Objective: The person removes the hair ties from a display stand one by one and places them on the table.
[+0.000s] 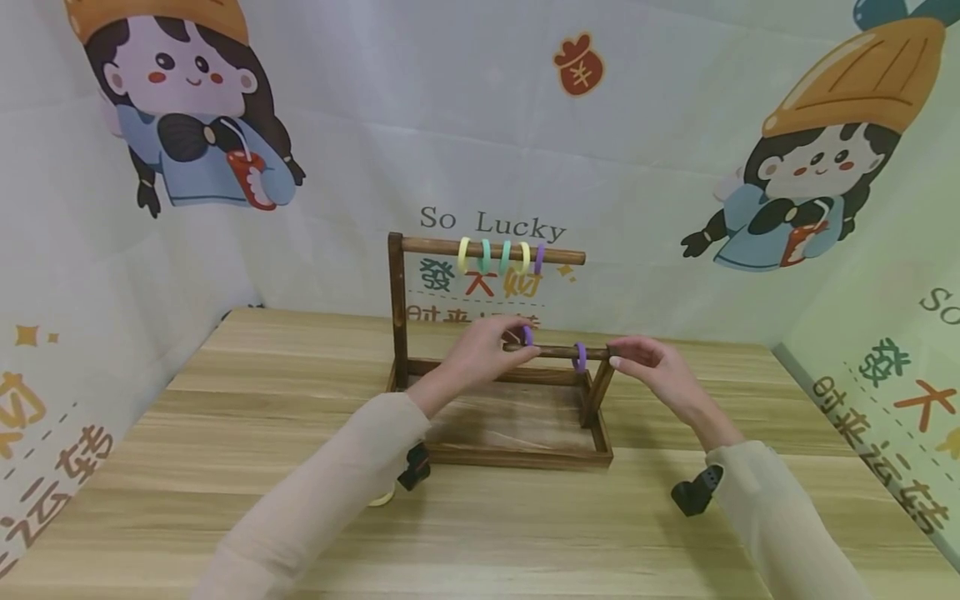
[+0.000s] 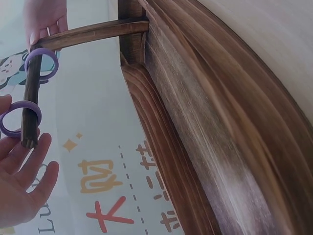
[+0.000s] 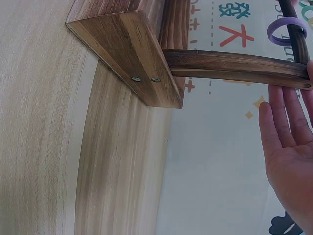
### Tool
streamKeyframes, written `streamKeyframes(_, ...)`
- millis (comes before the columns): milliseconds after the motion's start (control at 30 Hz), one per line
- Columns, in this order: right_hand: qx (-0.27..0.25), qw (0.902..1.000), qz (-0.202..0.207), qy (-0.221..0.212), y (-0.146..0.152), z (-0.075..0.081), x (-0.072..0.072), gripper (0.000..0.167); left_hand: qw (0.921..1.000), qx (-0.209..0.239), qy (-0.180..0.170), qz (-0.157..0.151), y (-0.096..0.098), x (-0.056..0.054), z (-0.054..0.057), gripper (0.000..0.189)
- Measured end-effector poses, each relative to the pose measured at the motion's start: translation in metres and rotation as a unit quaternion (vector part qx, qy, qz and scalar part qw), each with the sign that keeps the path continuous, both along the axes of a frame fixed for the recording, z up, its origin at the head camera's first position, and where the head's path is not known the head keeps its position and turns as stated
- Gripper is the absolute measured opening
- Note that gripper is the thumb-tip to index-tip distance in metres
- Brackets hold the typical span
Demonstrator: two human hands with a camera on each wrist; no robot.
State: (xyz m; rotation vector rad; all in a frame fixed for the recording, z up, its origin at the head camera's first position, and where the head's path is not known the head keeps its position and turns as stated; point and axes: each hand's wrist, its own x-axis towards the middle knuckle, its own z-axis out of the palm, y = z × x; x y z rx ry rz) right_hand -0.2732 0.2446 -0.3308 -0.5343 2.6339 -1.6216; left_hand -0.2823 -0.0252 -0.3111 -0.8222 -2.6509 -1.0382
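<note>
Yellow ring: it lies on the table (image 1: 645, 550) by the left sleeve (image 1: 322, 492), part hidden (image 1: 382, 498).
Tall post: it stands up on the left side of the tray (image 1: 517, 457) (image 1: 398, 308).
High bar: it runs right from the top of the tall post (image 1: 435, 246); five rings (image 1: 485, 255) hang there, yellow, green, green, yellow, purple.
Left hand: it is at the loose left end of the low bar (image 1: 487, 348); thumb and fingers are close together and pinch the left purple ring.
Left purple ring: it is round the low bar, near the loose end, right at the left hand's fingertips (image 1: 528, 336).
Low bar: its long way goes left to right, lower than the high bar (image 1: 558, 352); the left end is free and the right end meets the short post.
Right purple ring: it hangs round the low bar, between the hands but nearer the right one (image 1: 580, 357).
Short post: it leans a little and holds up the low bar (image 1: 597, 392).
Right hand: thumb and finger pinch the top of the short post, other fingers quite straight (image 1: 651, 367); no ring is in it.
</note>
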Motion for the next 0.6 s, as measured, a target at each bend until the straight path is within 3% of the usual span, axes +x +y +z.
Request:
streamKeyframes(333,0.003,1.0000,-0.003,0.003,0.000,0.000,0.000,0.046,0.9998,0.013,-0.008,0.010,-0.008,0.000,-0.002,0.043)
streamKeyframes(600,-0.010,0.9999,0.004,-0.007,-0.001,0.001,0.001,0.044,0.9981,0.052,-0.032,0.010,-0.018,0.001,-0.010,0.035)
